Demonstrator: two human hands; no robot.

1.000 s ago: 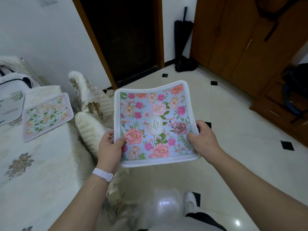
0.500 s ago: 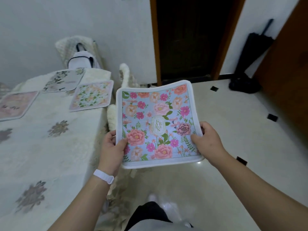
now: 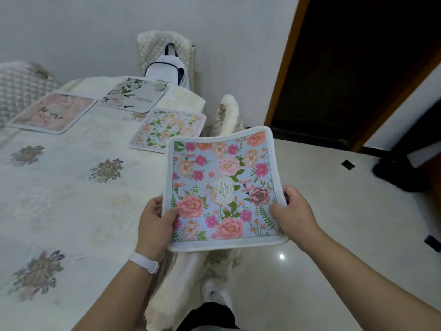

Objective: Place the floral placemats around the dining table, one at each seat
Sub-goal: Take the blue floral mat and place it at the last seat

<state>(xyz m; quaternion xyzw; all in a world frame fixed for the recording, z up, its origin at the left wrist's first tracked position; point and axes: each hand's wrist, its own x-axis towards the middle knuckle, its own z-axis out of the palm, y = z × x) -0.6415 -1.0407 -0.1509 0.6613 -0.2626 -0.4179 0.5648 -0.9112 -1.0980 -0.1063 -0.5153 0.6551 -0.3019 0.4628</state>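
Both bare forearms reach forward from the near edge of the view, the left forearm (image 3: 112, 297) rising from the lower left, the right forearm (image 3: 372, 278) from the lower right corner. The left hand (image 3: 155, 222) grips the left edge of a blue floral placemat (image 3: 222, 168), its thumb (image 3: 170, 212) lying on the printed face, the other fingers hidden beneath. The right hand (image 3: 294, 212) pinches the right edge likewise, thumb on top, fingers (image 3: 289, 196) curled round the white border. A white wristband (image 3: 144, 261) circles the left wrist; the right wrist is bare. The hands sit roughly level, the mat's width apart, palms turned inward.
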